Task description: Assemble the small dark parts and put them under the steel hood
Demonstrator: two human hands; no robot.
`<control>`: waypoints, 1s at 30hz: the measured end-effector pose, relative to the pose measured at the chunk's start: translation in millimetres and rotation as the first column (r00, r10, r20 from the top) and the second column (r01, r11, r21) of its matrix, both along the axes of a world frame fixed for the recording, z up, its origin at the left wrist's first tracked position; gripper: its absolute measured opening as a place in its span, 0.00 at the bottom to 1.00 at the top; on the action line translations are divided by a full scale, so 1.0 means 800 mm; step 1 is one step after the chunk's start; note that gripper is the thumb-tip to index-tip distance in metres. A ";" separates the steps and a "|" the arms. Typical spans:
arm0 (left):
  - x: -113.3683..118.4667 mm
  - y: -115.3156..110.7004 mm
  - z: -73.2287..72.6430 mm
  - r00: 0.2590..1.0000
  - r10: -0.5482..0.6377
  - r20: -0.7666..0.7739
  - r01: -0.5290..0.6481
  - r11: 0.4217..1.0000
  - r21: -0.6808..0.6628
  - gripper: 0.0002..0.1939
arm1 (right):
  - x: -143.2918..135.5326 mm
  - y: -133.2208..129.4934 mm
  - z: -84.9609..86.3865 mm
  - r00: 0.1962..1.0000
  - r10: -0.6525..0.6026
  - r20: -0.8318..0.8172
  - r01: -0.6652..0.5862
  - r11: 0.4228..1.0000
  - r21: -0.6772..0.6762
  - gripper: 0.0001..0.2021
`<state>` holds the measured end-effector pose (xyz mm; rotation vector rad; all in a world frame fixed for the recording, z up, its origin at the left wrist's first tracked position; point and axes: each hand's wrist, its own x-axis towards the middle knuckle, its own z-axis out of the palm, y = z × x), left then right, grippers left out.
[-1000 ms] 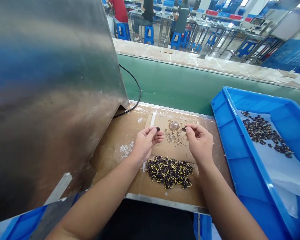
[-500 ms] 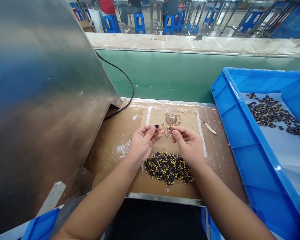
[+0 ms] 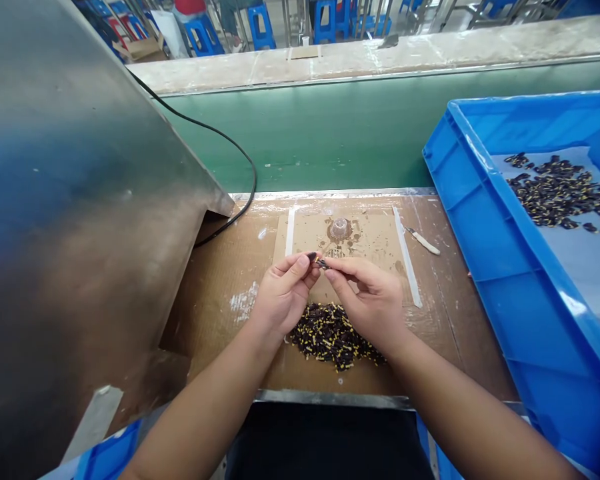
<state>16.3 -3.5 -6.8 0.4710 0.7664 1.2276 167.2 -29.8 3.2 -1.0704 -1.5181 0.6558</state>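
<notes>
My left hand (image 3: 286, 288) pinches a small dark oval piece (image 3: 312, 257) between thumb and fingers. Close against it, my right hand (image 3: 367, 293) grips a small black-and-yellow piece (image 3: 323, 264) at its fingertips. The two pieces meet or nearly touch; fingers hide part of both. Below the hands lies a heap of small black-and-yellow pieces (image 3: 330, 333) on the cardboard-covered table. Beyond the hands stands a small clear cup (image 3: 340, 228) in a brownish stain on a taped cardboard sheet (image 3: 380, 247).
A white-handled knife (image 3: 424, 241) lies right of the cardboard sheet. At the right stands a blue crate (image 3: 500, 267) with many dark-and-yellow pieces (image 3: 565, 190) on white paper. A large metal housing (image 3: 95, 200) rises at the left, a black cable (image 3: 240, 150) beside it. Behind runs a green belt (image 3: 330, 140).
My hands have come together, the right moving left, so that its black-and-yellow piece is now at the dark piece in my left hand. The view has tilted slightly downward.
</notes>
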 end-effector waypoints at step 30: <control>0.003 -0.006 0.002 0.999 0.002 -0.034 0.000 0.998 0.061 0.09 | -0.005 0.002 -0.006 1.000 -0.017 0.023 0.016 0.999 0.029 0.14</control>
